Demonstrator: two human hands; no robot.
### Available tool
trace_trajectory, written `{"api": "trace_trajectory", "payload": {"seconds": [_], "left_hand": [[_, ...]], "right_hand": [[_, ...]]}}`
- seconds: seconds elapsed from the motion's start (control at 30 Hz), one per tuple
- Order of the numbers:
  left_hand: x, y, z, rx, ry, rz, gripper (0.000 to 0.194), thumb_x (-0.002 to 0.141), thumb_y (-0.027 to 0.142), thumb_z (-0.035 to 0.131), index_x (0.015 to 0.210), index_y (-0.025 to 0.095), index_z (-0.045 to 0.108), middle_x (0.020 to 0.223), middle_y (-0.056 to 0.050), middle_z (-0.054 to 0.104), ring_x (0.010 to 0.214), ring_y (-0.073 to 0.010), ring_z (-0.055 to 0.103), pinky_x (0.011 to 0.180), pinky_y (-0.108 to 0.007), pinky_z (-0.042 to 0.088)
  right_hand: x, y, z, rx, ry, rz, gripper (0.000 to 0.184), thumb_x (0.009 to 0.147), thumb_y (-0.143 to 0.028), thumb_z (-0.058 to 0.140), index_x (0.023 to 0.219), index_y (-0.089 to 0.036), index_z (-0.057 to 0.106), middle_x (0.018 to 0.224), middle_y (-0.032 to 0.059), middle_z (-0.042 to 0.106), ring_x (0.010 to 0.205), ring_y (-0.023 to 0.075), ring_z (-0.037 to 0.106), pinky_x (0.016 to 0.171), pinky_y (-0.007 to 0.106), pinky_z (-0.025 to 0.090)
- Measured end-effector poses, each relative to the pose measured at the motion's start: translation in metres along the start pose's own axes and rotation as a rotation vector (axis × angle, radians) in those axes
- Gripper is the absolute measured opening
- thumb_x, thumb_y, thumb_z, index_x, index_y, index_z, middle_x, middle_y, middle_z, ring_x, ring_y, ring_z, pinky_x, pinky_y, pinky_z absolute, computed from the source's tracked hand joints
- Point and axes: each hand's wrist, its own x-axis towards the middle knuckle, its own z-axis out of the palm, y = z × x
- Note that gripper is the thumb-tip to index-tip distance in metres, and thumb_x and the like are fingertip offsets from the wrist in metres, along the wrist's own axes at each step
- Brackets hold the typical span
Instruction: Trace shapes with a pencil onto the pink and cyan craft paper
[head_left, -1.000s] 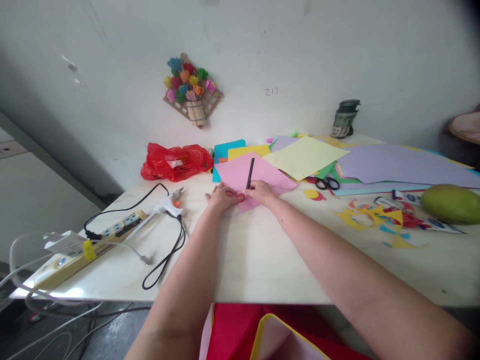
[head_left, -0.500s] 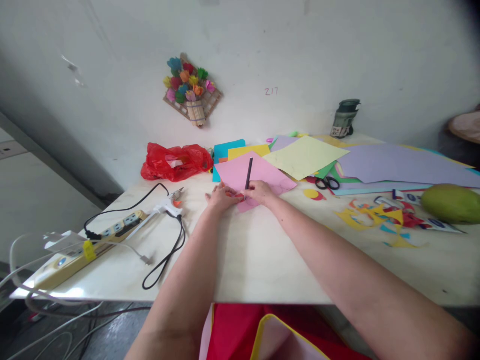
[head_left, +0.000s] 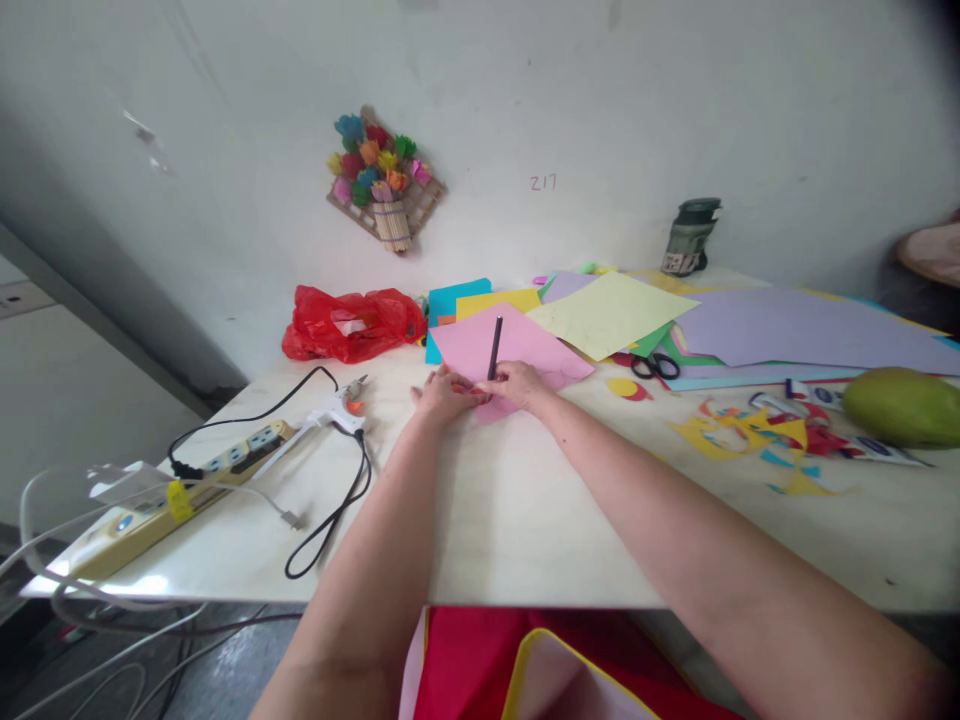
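Observation:
A sheet of pink paper (head_left: 517, 335) lies on the table with faint curved lines near its right side. My right hand (head_left: 519, 384) is closed round a dark pencil (head_left: 495, 348), which stands nearly upright with its lower end hidden by the fingers. Beside it, my left hand (head_left: 444, 396) holds a small orange paper piece (head_left: 459, 386) down on the near left part of the pink sheet. Most of that piece is covered by the fingers. To the right lie black-handled scissors (head_left: 655, 367) and a yellow and red paper circle (head_left: 624, 388).
Coloured sheets (head_left: 615, 312) spread along the wall, near a red plastic bag (head_left: 352, 325). On the left are a glue gun (head_left: 341, 412) with its cord and a power strip (head_left: 187, 500). Paper scraps (head_left: 739, 430), glue tubes (head_left: 877, 450) and a green fruit (head_left: 904, 408) lie right.
The pencil in my right hand has shifted slightly left, and its top leans a little differently. My left hand stays almost still on the paper.

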Motion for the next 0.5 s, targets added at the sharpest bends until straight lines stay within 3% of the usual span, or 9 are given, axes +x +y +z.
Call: {"api": "trace_trajectory", "payload": {"seconds": [0.5], "left_hand": [[-0.0007, 0.0008, -0.0014, 0.02, -0.01, -0.032, 0.036, 0.055, 0.054, 0.066, 0.082, 0.03, 0.064, 0.131, -0.002, 0.041, 0.118, -0.0313, 0.033, 0.095, -0.057, 0.01]], "right_hand": [[-0.0017, -0.0013, 0.0006, 0.059, -0.042, -0.05, 0.029, 0.059, -0.045, 0.063, 0.066, -0.017, 0.064, 0.058, -0.0024, 0.056, 0.056, 0.0097, 0.048, 0.053, 0.021, 0.034]]}}
